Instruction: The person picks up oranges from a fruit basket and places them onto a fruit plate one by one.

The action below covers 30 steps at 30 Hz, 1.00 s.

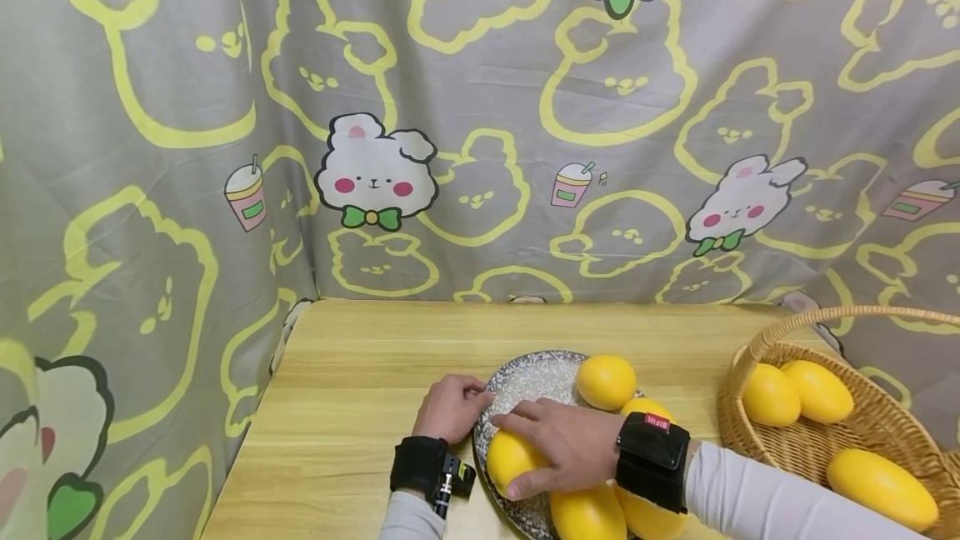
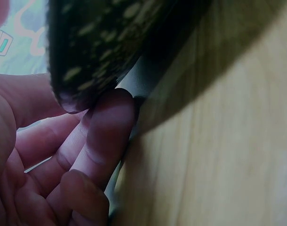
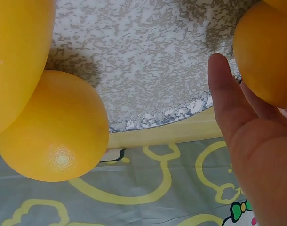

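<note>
Three yellow fruits (image 1: 881, 488) in basket (image 1: 795, 444), others (image 1: 606, 382) on plate (image 1: 528, 382), right fingers (image 1: 531, 427) round one (image 1: 512, 461), left fingers (image 2: 108, 127) pinching rim (image 2: 82, 70)

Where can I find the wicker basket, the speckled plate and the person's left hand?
Wicker basket (image 1: 793, 445): head view, on its bare woven inside.
Speckled plate (image 1: 528, 382): head view, on its bare surface near the far edge.
Left hand (image 1: 448, 412): head view, on its back.
</note>
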### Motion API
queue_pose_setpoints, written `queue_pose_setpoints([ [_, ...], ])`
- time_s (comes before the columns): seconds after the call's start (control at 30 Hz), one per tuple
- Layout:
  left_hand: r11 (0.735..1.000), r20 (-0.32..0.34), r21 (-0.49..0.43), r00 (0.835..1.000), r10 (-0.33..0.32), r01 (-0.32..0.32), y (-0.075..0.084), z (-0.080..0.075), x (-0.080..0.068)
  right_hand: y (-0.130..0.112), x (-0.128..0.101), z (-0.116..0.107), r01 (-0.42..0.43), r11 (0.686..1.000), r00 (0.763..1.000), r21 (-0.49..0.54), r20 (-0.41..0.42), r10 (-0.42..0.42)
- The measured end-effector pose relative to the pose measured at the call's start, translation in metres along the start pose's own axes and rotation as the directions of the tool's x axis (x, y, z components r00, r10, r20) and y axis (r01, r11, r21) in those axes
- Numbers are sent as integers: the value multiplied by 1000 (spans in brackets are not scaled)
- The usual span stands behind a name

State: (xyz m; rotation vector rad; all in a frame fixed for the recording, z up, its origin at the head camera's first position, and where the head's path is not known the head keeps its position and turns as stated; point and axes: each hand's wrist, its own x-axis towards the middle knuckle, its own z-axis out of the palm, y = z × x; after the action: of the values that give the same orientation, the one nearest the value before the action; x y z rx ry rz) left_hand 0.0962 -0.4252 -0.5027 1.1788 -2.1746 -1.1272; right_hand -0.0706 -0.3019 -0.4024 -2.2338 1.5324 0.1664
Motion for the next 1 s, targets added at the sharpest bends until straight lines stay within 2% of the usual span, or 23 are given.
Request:
queue_pose_setpoints([
  [0.6,1000,0,8,1000,11,-11,0,1,2,2,1,2,-25,1000,1000,0,-17,25],
  [1.0,1000,5,7,1000,23,-23,-2,1,2,3,-4,0,-59,997,998,40,-29,60],
])
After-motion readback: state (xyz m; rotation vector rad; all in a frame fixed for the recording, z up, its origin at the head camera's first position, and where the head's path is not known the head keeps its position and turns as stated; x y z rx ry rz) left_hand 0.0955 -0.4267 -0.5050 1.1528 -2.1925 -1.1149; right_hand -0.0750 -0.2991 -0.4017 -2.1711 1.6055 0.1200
